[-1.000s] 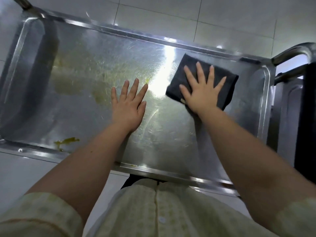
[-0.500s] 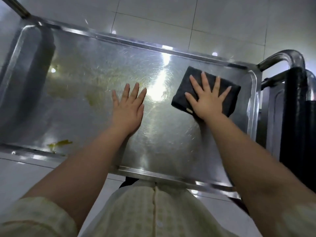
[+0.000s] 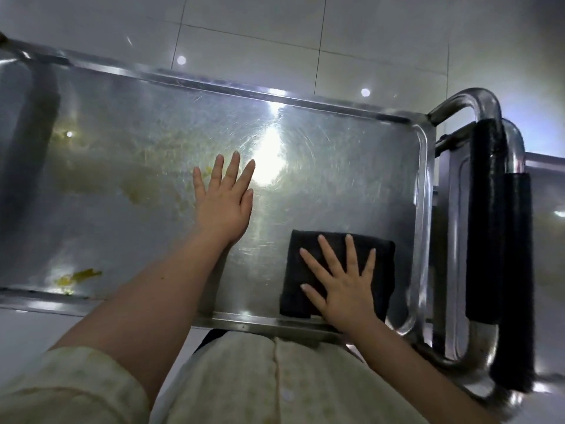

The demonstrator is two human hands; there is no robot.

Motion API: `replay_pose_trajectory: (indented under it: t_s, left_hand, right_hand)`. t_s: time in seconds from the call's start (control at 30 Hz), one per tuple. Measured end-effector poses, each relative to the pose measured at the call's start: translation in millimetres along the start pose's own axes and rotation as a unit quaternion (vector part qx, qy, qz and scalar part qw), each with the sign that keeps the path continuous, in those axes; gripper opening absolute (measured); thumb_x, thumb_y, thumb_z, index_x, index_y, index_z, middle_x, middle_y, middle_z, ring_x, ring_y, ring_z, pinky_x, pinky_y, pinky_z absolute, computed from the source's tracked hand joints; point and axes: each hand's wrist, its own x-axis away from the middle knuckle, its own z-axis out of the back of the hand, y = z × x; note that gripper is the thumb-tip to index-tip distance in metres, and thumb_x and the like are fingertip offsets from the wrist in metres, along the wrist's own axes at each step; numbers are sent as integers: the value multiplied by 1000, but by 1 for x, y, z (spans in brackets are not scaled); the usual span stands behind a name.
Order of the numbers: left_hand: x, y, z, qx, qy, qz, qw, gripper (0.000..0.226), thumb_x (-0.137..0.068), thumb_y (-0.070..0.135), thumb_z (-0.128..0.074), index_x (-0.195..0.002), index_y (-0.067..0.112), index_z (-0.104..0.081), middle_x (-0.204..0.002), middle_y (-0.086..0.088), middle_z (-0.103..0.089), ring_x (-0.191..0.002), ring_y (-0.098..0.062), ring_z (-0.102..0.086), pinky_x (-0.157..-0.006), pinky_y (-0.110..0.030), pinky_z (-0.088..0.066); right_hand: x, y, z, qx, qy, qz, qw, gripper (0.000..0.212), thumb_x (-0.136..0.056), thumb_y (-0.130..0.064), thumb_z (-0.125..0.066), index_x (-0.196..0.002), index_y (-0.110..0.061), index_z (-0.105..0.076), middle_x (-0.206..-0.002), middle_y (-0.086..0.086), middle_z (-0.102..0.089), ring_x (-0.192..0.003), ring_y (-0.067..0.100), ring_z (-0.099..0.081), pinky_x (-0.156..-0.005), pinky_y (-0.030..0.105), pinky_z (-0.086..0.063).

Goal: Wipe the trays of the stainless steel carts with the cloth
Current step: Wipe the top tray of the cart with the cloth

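The stainless steel cart tray (image 3: 336,166) lies below me and fills most of the view. A folded black cloth (image 3: 379,258) lies flat in its near right corner. My right hand (image 3: 342,283) presses on the cloth with fingers spread and straight. My left hand (image 3: 224,198) rests flat on the bare metal at the tray's middle, fingers straight. Yellowish smears (image 3: 143,179) cover the tray's left half, and a yellow blob (image 3: 78,276) sits by the near left rim.
The cart's curved steel handle (image 3: 483,108) with black grips (image 3: 486,215) stands just right of the tray. A second cart's tray (image 3: 547,234) shows beyond it at the right edge. Pale tiled floor (image 3: 305,32) surrounds the cart.
My right hand has dragged the cloth from the far right part of the tray toward me, to the near right corner. My left hand has stayed flat at the middle.
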Motion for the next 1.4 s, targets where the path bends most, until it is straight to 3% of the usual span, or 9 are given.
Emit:
replay_pose_trajectory:
  t_s: [0.07,0.17,0.3,0.43,0.67,0.8,1.07,1.27,1.4]
  left_hand:
    - [-1,0,-1,2,3,1,1000,55,-101,42,-18,-155,35,-14,-164,1,-10,-151,-27,-4,-116,-63,3]
    - [-3,0,-2,5,11,3,1000,54,-101,41,-20,-155,35,-16,-164,1,-13,-151,-27,-5,-117,-62,3]
    - [-3,-1,-2,2,17,3,1000,53,-102,41,-23,-154,36,-17,-164,1,-14,-151,-26,-5,-117,-60,5]
    - [-2,0,-3,8,16,1,1000,53,-102,41,-24,-154,38,-17,-164,2,-14,-151,-26,-5,-117,-60,7]
    - [-3,-1,-3,3,16,-1,1000,54,-102,40,-24,-154,38,-15,-164,1,-14,-151,-27,-5,-116,-62,5]
    - [-4,-3,-2,-5,11,2,1000,54,-101,42,-19,-155,37,-12,-164,1,-11,-151,-27,-3,-116,-63,3]
    - [-2,-4,-4,-9,13,-4,1000,54,-102,42,-19,-155,37,-11,-164,1,-10,-151,-27,-3,-116,-62,4]
    - [-3,-1,0,-27,-3,0,1000,53,-103,39,-15,-155,36,-7,-165,2,-6,-151,-27,-1,-116,-62,7]
    - [-2,-1,2,-30,-6,4,1000,53,-103,40,-14,-156,36,-6,-165,2,-4,-151,-26,1,-115,-61,9]
  right_hand:
    - [-45,23,15,6,23,-12,1000,63,-92,-70,-20,-151,-51,-7,-164,-9,-6,-149,38,5,-108,75,-2]
    - [-141,72,51,-17,43,-120,992,65,-90,-73,-18,-149,-54,4,-163,-13,5,-148,36,12,-109,71,10]
    - [-204,113,83,-20,15,-181,983,66,-90,-74,-14,-149,-52,6,-163,-13,12,-148,36,16,-110,71,9]
    - [-139,93,59,-1,25,-170,985,66,-91,-72,-11,-150,-50,8,-164,-10,7,-148,35,12,-113,68,3]
    - [36,36,-9,22,-17,-99,995,67,-93,-69,-16,-154,-41,-15,-163,-1,-14,-148,41,0,-111,70,0]
    - [-13,64,9,31,4,-77,997,67,-91,-73,-15,-153,-46,-10,-164,-5,-11,-149,38,2,-113,68,1]
    - [-179,123,73,-8,36,-202,979,67,-88,-75,-10,-149,-52,6,-164,-12,6,-149,34,11,-112,69,7]
    - [-69,65,33,-16,41,-204,978,67,-91,-70,-12,-153,-46,0,-164,-8,2,-149,36,9,-112,70,3]
    - [18,16,-9,-1,16,-142,990,67,-93,-67,-21,-154,-41,-14,-164,-2,-11,-148,41,1,-111,72,2]
